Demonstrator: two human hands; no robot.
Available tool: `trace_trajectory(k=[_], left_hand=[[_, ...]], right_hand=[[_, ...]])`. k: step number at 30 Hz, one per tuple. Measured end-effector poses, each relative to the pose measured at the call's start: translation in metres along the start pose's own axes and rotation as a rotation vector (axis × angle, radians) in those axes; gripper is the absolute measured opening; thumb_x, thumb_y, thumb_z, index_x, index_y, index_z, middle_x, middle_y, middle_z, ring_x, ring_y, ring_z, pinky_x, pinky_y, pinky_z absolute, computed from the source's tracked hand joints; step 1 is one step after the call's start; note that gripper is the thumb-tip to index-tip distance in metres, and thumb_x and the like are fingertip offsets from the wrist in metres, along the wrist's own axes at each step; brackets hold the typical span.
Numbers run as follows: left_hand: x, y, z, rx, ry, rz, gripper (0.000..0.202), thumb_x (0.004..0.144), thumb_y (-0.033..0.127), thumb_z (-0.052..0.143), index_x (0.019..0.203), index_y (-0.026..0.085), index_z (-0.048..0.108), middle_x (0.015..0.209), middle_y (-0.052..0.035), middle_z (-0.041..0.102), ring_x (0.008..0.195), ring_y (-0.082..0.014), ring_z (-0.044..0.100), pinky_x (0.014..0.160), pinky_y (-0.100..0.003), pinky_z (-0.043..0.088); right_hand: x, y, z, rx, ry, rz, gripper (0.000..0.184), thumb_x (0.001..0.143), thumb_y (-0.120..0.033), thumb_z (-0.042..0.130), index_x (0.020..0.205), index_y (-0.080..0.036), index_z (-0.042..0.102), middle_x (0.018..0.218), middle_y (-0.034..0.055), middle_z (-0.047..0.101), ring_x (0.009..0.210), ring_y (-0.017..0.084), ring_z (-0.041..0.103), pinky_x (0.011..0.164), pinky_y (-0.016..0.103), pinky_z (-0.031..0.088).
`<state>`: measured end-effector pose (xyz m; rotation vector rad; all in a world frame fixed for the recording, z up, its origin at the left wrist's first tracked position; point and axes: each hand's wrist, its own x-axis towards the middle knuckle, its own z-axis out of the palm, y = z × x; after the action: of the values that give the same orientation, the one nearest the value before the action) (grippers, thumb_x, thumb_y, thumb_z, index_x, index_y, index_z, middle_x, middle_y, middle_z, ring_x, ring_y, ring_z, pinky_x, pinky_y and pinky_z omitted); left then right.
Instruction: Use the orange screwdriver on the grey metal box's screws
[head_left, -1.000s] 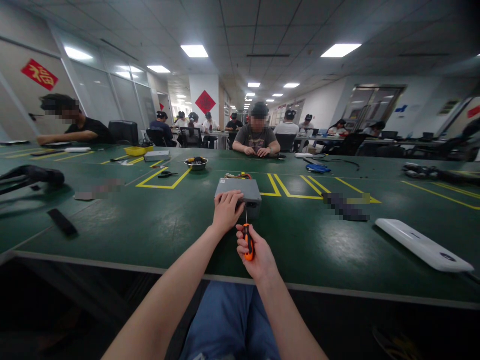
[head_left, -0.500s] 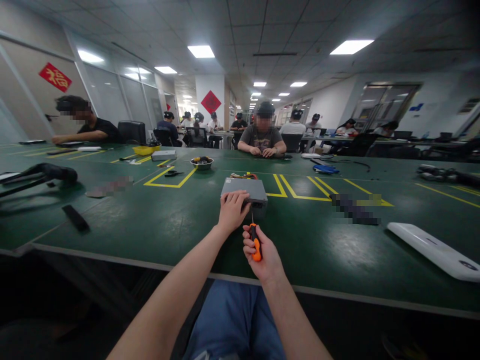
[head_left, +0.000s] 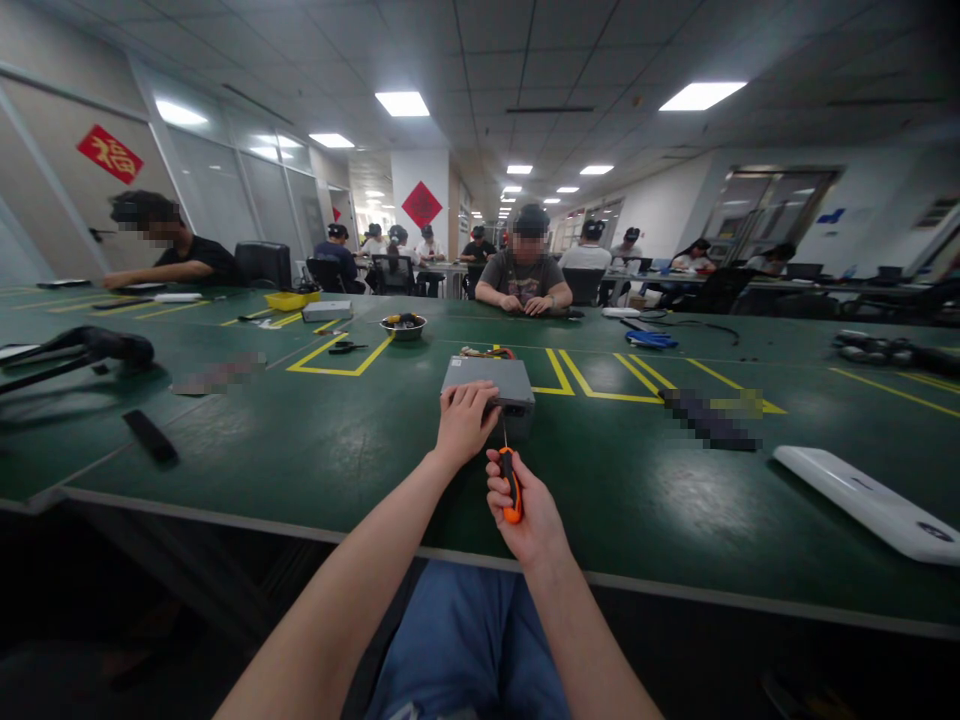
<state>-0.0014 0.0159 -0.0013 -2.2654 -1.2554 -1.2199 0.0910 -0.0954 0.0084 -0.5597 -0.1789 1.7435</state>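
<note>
A grey metal box (head_left: 489,377) lies on the green table (head_left: 315,450) in front of me. My left hand (head_left: 463,422) rests on the box's near left corner, fingers curled over its top edge. My right hand (head_left: 525,510) is closed round an orange-and-black screwdriver (head_left: 511,483), whose thin shaft points up at the box's near face. Some coloured wires (head_left: 486,352) stick out behind the box.
A white flat cover (head_left: 870,503) lies at the right. A black strip (head_left: 150,435) and a black tool (head_left: 82,350) lie at the left. A metal bowl (head_left: 403,325), scissors (head_left: 345,347), a yellow tray (head_left: 288,299) and blue cable (head_left: 646,338) sit further back. People sit opposite.
The view shifted a little to the left since a second ago. Both hands stay at the box, with the screwdriver tip still at its near face.
</note>
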Motion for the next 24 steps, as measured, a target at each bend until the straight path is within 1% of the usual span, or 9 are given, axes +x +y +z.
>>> trace_trajectory(k=[3, 5, 7, 12, 16, 18, 21, 24], left_hand=[[-0.0003, -0.0002, -0.0002, -0.009, 0.004, 0.004, 0.023, 0.087, 0.031, 0.049, 0.109, 0.026, 0.053, 0.121, -0.0016, 0.058, 0.114, -0.018, 0.049, 0.099, -0.038, 0.027], [-0.0003, -0.0004, -0.0001, -0.014, 0.008, 0.006, 0.023, 0.087, 0.031, 0.049, 0.109, 0.026, 0.053, 0.121, -0.0011, 0.058, 0.114, -0.0176, 0.049, 0.098, -0.038, 0.027], [-0.0003, -0.0005, 0.0002, -0.016, 0.01, 0.004, 0.023, 0.087, 0.03, 0.049, 0.109, 0.026, 0.053, 0.121, -0.0007, 0.058, 0.114, -0.0172, 0.049, 0.099, -0.038, 0.027], [-0.0001, -0.0007, 0.0014, -0.009, 0.008, 0.001, 0.022, 0.087, 0.03, 0.049, 0.108, 0.027, 0.053, 0.12, 0.0006, 0.059, 0.114, -0.0168, 0.049, 0.099, -0.038, 0.026], [0.0001, -0.0001, 0.0008, 0.007, 0.009, 0.0, 0.021, 0.087, 0.031, 0.049, 0.107, 0.027, 0.054, 0.12, -0.0004, 0.059, 0.113, -0.0173, 0.049, 0.099, -0.038, 0.027], [0.0001, 0.0005, -0.0003, 0.006, 0.009, 0.001, 0.022, 0.087, 0.031, 0.049, 0.108, 0.027, 0.054, 0.12, -0.0008, 0.059, 0.113, -0.0173, 0.049, 0.099, -0.038, 0.027], [0.0, 0.0011, -0.0016, 0.003, 0.011, 0.003, 0.022, 0.087, 0.03, 0.049, 0.108, 0.026, 0.054, 0.12, -0.0008, 0.059, 0.114, -0.0173, 0.049, 0.099, -0.037, 0.028], [-0.0001, 0.0009, -0.0015, 0.0, 0.017, 0.006, 0.022, 0.087, 0.03, 0.05, 0.108, 0.026, 0.054, 0.12, -0.0004, 0.059, 0.114, -0.0169, 0.049, 0.098, -0.037, 0.028]], right_hand=[[0.0008, 0.0015, -0.0004, 0.001, 0.017, -0.029, 0.027, 0.094, -0.022, 0.036, 0.079, -0.01, 0.055, 0.06, 0.0009, 0.051, 0.038, 0.001, 0.038, 0.029, 0.008, 0.029], [0.0017, 0.0027, -0.0007, 0.003, 0.034, -0.05, 0.024, 0.092, -0.018, 0.04, 0.074, -0.011, 0.053, 0.062, 0.0013, 0.053, 0.039, 0.001, 0.039, 0.029, 0.008, 0.029], [0.0022, 0.0031, -0.0009, 0.005, 0.04, -0.053, 0.023, 0.092, -0.015, 0.041, 0.071, -0.012, 0.052, 0.062, 0.0011, 0.053, 0.04, 0.001, 0.04, 0.03, 0.008, 0.03], [0.0014, 0.0012, -0.0012, 0.002, 0.008, -0.006, 0.028, 0.094, -0.02, 0.036, 0.075, -0.011, 0.054, 0.062, 0.001, 0.052, 0.041, 0.002, 0.042, 0.032, 0.008, 0.034], [0.0018, 0.0013, -0.003, -0.004, -0.013, 0.0, 0.029, 0.095, -0.02, 0.034, 0.082, -0.008, 0.056, 0.061, 0.0012, 0.051, 0.04, 0.002, 0.041, 0.031, 0.008, 0.033], [0.0026, 0.002, -0.0039, -0.001, -0.009, -0.026, 0.026, 0.094, -0.02, 0.036, 0.081, -0.009, 0.056, 0.062, 0.0013, 0.051, 0.04, 0.002, 0.041, 0.03, 0.008, 0.032], [0.0031, 0.0028, -0.0045, 0.005, 0.011, -0.06, 0.02, 0.09, -0.014, 0.042, 0.074, -0.012, 0.053, 0.064, 0.001, 0.053, 0.04, 0.001, 0.04, 0.03, 0.007, 0.03], [0.0022, 0.0022, -0.004, 0.005, 0.013, -0.044, 0.022, 0.091, -0.014, 0.041, 0.074, -0.012, 0.053, 0.065, 0.0016, 0.053, 0.042, 0.002, 0.043, 0.032, 0.007, 0.034]])
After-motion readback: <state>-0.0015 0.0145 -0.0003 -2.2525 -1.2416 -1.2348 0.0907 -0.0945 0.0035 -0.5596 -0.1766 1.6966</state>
